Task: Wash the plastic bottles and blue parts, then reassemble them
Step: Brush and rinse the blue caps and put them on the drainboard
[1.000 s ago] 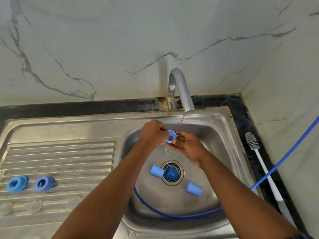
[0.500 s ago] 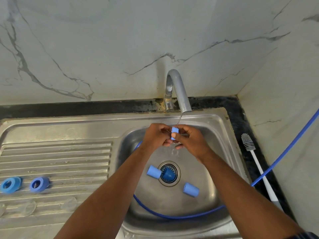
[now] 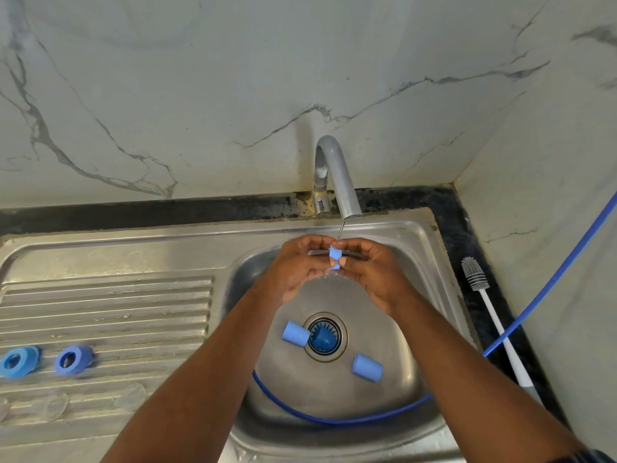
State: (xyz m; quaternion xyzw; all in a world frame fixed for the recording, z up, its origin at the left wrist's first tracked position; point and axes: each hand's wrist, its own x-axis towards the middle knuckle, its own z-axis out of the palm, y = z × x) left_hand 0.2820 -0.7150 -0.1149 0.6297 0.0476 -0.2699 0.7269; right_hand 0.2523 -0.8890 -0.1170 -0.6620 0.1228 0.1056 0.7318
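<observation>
Blue part, one: pinched between the fingertips of my left hand and my right hand, under the thin trickle from the tap. Below my grip, in the sink: left blue cap, right blue cap, either side of the drain. Far left of my grip, on the drainboard: two blue rings

Both bare forearms are being held out forward, rising from the lower edge of the view and converging. The left grip and the right grip are being held close together, backs turned outward, fingertips meeting in the middle. A small blue part is being pinched between the curled fingers of both grips. Both wrists are being held slightly bent inward, toward each other.
</observation>
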